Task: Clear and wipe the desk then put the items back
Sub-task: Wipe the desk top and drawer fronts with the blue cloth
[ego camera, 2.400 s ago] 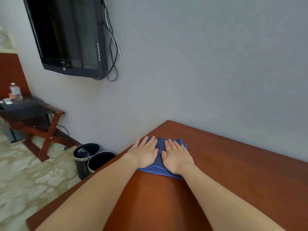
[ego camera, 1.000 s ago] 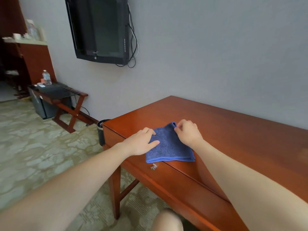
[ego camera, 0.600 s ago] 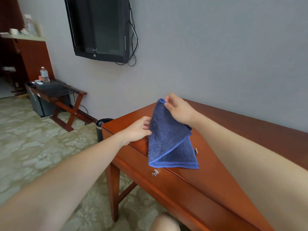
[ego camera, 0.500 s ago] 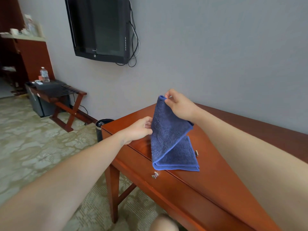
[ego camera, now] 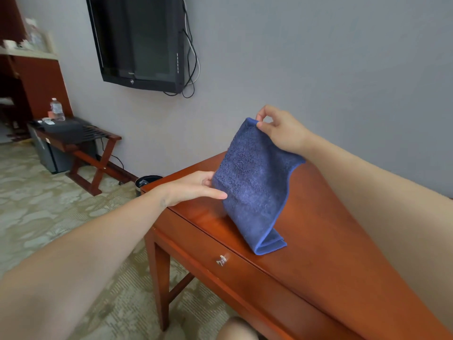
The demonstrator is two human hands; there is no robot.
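Grey wall (ego camera: 318, 57) fills the head view ahead of you, with a dark TV (ego camera: 139, 40) mounted on it and cables (ego camera: 192, 69) hanging at its right edge. Below it the red-brown desk (ego camera: 318, 241) runs from the lower right toward the wall, its drawer closed, with a small metal knob (ego camera: 221, 260) on the front. The blue cloth (ego camera: 252, 182) stands half lifted near the desk's left end: its lower fold lies on the top close to the front edge, and the rest rises up toward the wall. Your right hand (ego camera: 282, 131) pinches the cloth's top corner between thumb and fingertip, well above the desk. Your left hand (ego camera: 193, 187) is relaxed, its fingers stretched out and touching the cloth's left edge, not curled round it. Just past the desk's left corner a black bin (ego camera: 147, 180) sits on the floor; something glossy shows inside, but what it is cannot be told. Further left a wooden rack (ego camera: 95, 143) carries a dark bag (ego camera: 63, 127), and a clear bottle (ego camera: 56, 110) stands at its far end. Patterned carpet (ego camera: 49, 204) covers the floor, and your knee (ego camera: 235, 328) shows at the bottom edge.
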